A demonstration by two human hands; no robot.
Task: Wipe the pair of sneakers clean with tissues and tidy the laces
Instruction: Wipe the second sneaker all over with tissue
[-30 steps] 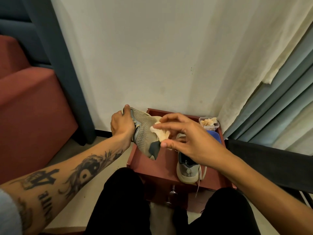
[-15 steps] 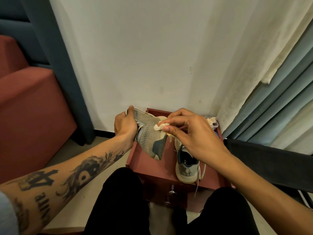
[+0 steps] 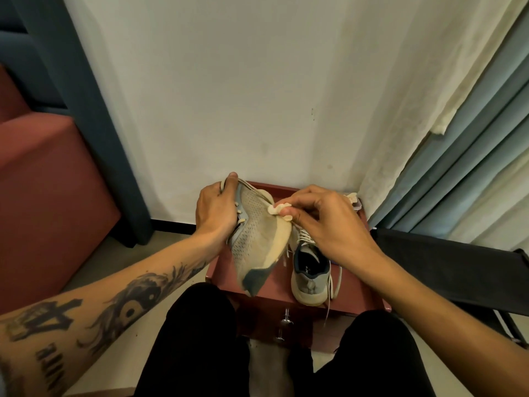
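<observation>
1. Left hand: fingers curl over the collar of the held sneaker and grip it.
2. Held sneaker: grey mesh with a cream sole, lifted above the left part of the bench. It is tilted with one end far and one near, side panel facing right.
3. Right hand: fingers pinch a tissue and press it on the held sneaker's far side panel, by the sole edge.
4. Second sneaker: upright on the bench, right of the held one, heel near.
5. Lace: loose, trailing from the second sneaker over the near bench edge.
6. Tub: far right bench corner, mostly hidden by the right hand.
7. Knob: on the bench's near front.
8. Sofa: red, left.
9. Curtain: right.
</observation>
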